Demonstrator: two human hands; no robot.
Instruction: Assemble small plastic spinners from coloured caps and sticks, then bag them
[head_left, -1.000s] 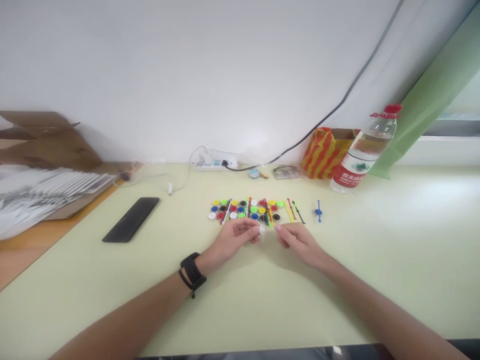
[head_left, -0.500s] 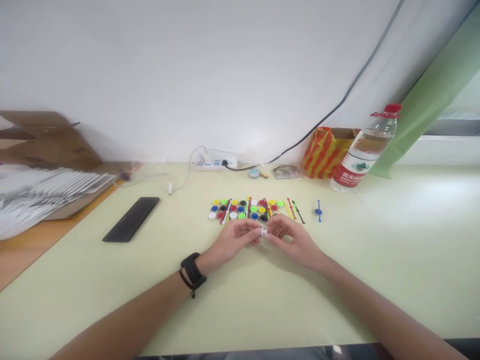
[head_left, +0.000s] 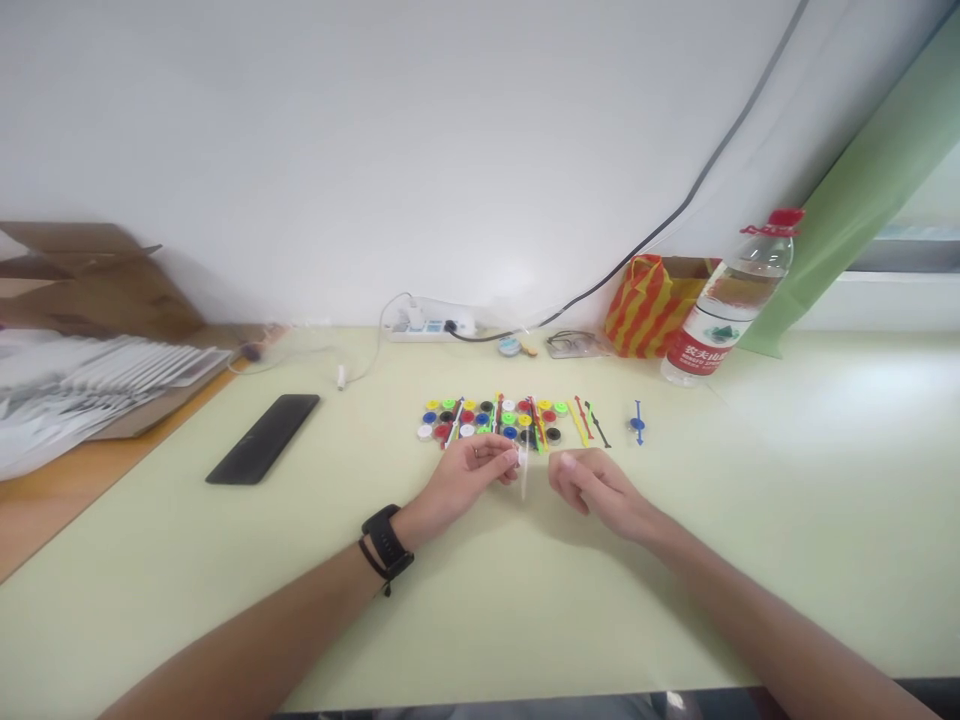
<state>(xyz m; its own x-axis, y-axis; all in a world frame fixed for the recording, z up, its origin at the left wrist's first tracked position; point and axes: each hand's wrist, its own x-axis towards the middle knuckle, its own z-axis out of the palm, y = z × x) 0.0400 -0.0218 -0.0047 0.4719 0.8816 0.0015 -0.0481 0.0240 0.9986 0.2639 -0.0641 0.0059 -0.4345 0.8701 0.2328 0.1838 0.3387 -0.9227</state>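
My left hand point(head_left: 474, 473) pinches a small white piece with a thin white stick point(head_left: 523, 468) hanging down from it. My right hand point(head_left: 592, 484) rests just right of it, fingers curled, a short gap from the white piece, with nothing visible in it. Behind both hands lie rows of small coloured discs point(head_left: 491, 420) mixed with thin coloured sticks point(head_left: 586, 420) on the pale green table point(head_left: 787, 520). A blue stick with a disc on it point(head_left: 637, 423) lies apart to the right. A black watch sits on my left wrist.
A black phone point(head_left: 263, 438) lies at the left. A water bottle point(head_left: 726, 298) and a striped orange bag point(head_left: 645, 306) stand at the back right. A power strip point(head_left: 429, 320) with cables sits by the wall. Cardboard and white sheets point(head_left: 82, 372) lie far left.
My right hand came in to touch the white piece at my left fingertips, then drew back to the right. A white stick now hangs from the piece in my left hand.
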